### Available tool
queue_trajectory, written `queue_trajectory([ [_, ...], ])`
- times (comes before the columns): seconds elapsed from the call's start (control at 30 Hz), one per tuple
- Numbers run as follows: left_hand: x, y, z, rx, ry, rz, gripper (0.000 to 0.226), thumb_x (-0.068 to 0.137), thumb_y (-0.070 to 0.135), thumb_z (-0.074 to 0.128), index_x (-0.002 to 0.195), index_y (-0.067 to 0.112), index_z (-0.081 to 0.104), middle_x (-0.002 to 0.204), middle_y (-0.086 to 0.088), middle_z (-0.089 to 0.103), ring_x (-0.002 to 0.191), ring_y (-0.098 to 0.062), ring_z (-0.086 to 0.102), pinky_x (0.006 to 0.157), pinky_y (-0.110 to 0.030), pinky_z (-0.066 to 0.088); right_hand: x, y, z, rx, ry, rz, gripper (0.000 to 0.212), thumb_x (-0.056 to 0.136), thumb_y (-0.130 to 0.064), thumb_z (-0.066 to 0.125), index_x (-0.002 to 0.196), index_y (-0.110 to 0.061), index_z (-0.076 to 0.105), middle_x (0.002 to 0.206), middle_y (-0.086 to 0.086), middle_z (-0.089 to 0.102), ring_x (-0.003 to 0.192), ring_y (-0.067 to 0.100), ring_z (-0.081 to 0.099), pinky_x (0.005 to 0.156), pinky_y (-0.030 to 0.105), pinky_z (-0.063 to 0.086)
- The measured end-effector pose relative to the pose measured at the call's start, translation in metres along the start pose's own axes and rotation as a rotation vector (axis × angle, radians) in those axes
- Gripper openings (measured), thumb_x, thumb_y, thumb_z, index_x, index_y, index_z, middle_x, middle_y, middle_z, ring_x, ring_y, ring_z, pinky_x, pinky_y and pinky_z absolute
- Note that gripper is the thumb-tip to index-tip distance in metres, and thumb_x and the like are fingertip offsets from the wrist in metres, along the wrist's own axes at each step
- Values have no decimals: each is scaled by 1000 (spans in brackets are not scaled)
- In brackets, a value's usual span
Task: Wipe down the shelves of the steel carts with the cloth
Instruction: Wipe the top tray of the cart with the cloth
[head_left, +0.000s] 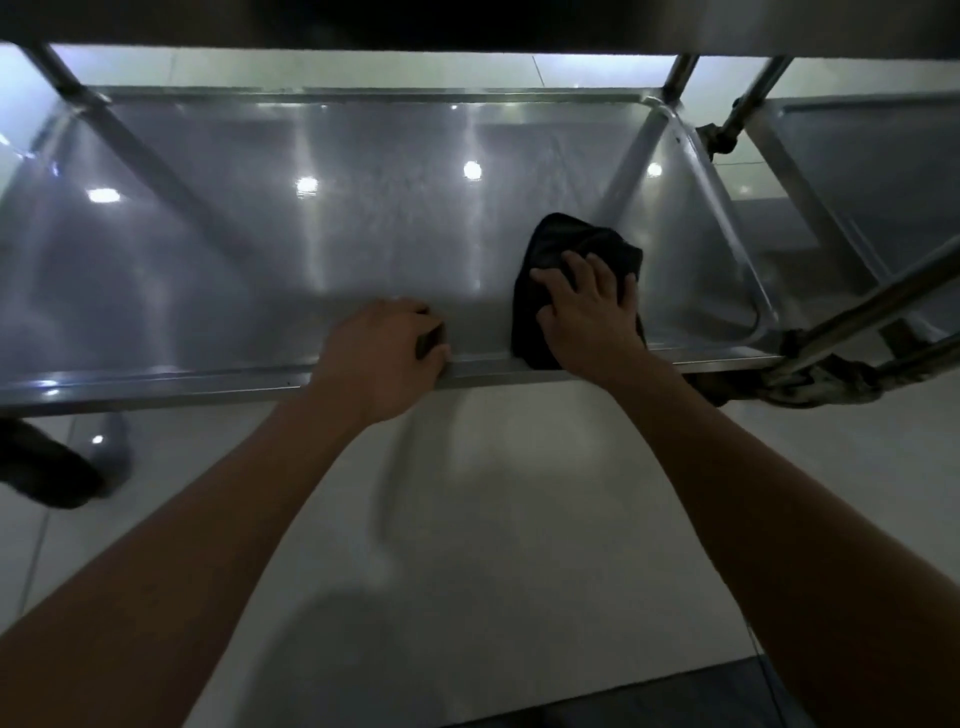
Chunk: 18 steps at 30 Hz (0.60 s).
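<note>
A shiny steel cart shelf (311, 249) with a raised rim fills the upper half of the head view. A black cloth (561, 244) lies bunched on the shelf near its right front corner. My right hand (587, 306) presses down on the cloth with spread fingers. My left hand (384, 353) grips the shelf's front rim (208, 389), fingers curled over the edge. Both forearms reach in from below.
A second steel cart (857, 171) stands to the right, its tube legs (857, 312) crossing near the shelf corner. A dark caster wheel (47, 467) sits at the lower left on the pale tiled floor (519, 493). An upper shelf edge (467, 26) overhangs at the top.
</note>
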<state>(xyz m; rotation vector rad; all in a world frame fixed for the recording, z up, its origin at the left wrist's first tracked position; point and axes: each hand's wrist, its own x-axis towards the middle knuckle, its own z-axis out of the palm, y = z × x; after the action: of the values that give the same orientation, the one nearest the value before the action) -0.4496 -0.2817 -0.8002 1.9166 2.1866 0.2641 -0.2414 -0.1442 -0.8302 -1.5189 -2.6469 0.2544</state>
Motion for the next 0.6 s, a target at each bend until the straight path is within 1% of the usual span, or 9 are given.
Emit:
queue_trajectory([
  [0.07, -7, -15, -9, 17, 23, -79, 21, 90, 40, 59, 98, 23, 68, 113, 3, 62, 110, -29, 53, 86, -43, 49, 11, -32, 8, 19, -21, -67, 50, 98, -37, 40, 147, -32, 37, 162, 7, 21, 152, 32, 9, 117, 67, 4],
  [0.17, -24, -42, -16, 22, 101, -239, 23, 87, 36, 65, 101, 19, 71, 119, -6, 61, 112, -34, 51, 89, -45, 48, 26, -77, 18, 45, -55, -166, 50, 100, -38, 39, 149, -33, 35, 164, 6, 17, 153, 30, 3, 116, 65, -3],
  [0.2, -29, -48, -17, 12, 100, -244, 24, 88, 36, 65, 100, 17, 72, 117, -6, 61, 109, -34, 53, 86, -44, 49, 29, -91, 22, 51, -62, -200, 50, 100, -39, 38, 150, -33, 34, 164, 6, 16, 153, 30, 3, 116, 65, -4],
  [0.27, -35, -56, -17, -16, 90, -223, 22, 90, 37, 61, 91, 17, 71, 105, -3, 62, 97, -30, 58, 72, -36, 46, 37, -117, 28, 46, -65, -271, 51, 100, -39, 37, 150, -33, 33, 164, 5, 16, 153, 29, 3, 116, 65, -4],
  [0.33, -36, -60, -17, -56, 94, -251, 20, 90, 36, 60, 81, 19, 66, 88, 4, 59, 83, -25, 60, 59, -30, 33, 46, -140, 32, 41, -75, -331, 50, 101, -39, 36, 151, -33, 33, 165, 5, 15, 153, 29, 3, 116, 65, -3],
  [0.37, -37, -61, -17, -72, 97, -268, 19, 90, 36, 60, 81, 21, 65, 83, 5, 56, 77, -23, 58, 56, -30, 29, 51, -150, 33, 46, -87, -353, 50, 101, -38, 35, 151, -34, 33, 165, 5, 14, 153, 29, 3, 116, 65, -4],
  [0.43, -39, -65, -15, -83, 111, -277, 17, 91, 35, 59, 91, 21, 68, 80, 4, 52, 69, -19, 50, 55, -30, 26, 60, -165, 35, 56, -97, -386, 49, 102, -37, 35, 151, -34, 33, 165, 4, 14, 153, 28, 2, 116, 65, -5],
  [0.5, -40, -68, -13, -85, 120, -263, 19, 92, 35, 58, 98, 20, 69, 81, 2, 52, 69, -16, 44, 58, -30, 29, 65, -169, 36, 63, -89, -408, 49, 102, -36, 35, 150, -35, 34, 165, 2, 15, 153, 27, 3, 117, 64, -5],
  [0.6, -36, -69, -15, -50, 99, -245, 21, 91, 39, 57, 94, 22, 70, 86, 3, 60, 72, -17, 51, 59, -29, 32, 65, -163, 38, 76, -70, -419, 48, 102, -36, 34, 150, -37, 35, 165, 0, 17, 153, 26, 3, 119, 63, -4],
])
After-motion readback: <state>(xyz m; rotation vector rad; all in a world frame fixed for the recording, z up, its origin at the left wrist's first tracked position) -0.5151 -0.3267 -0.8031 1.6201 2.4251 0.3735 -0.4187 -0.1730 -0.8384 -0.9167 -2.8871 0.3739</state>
